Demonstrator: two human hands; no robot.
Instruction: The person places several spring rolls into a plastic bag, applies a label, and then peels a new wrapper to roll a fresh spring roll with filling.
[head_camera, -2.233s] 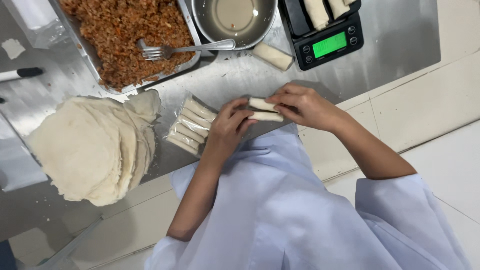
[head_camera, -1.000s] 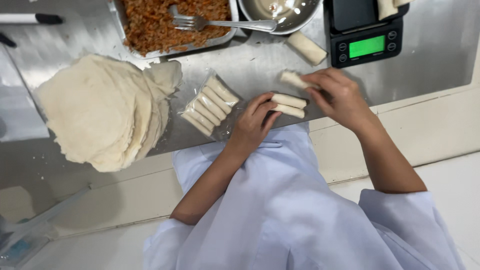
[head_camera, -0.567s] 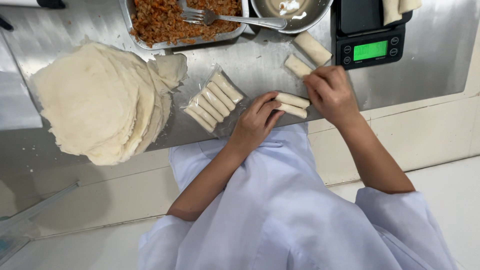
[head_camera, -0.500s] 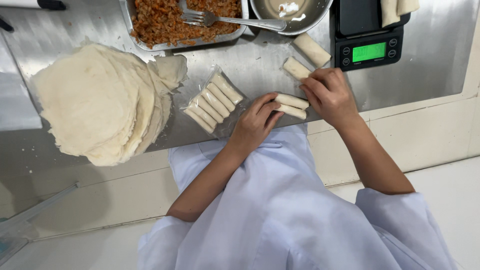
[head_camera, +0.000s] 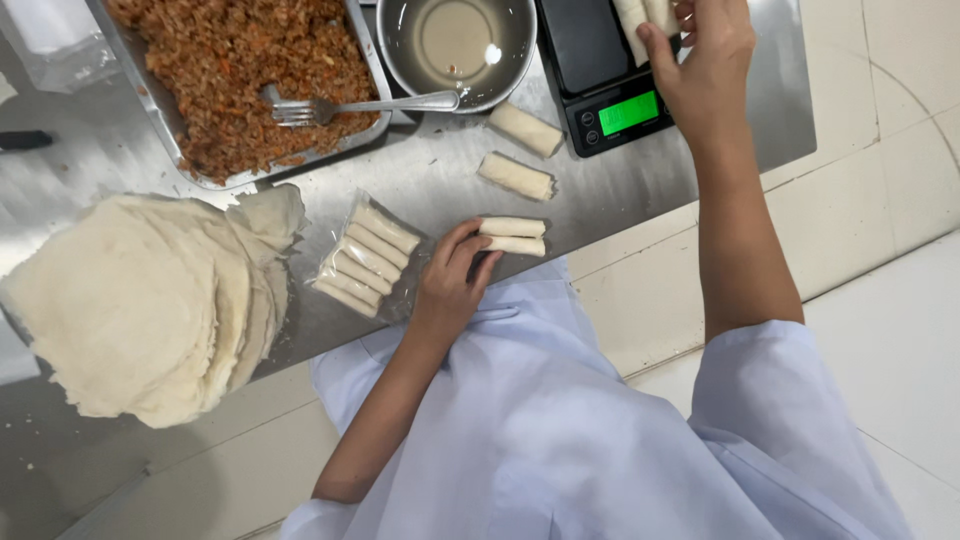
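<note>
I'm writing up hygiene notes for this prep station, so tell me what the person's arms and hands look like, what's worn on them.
Both hands are bare: no gloves, rings, watch or bracelets show on the left hand or the right hand. The forearms are uncovered too. The person wears a pale blue-white coat of smooth cloth, its loose wide sleeves ending about the elbows. The fingers carry no visible covering.

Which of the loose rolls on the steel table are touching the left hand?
The pair of rolls lying side by side at the table's near edge; the left hand has its fingertips against their end. The two single rolls farther back lie apart, untouched.
</note>
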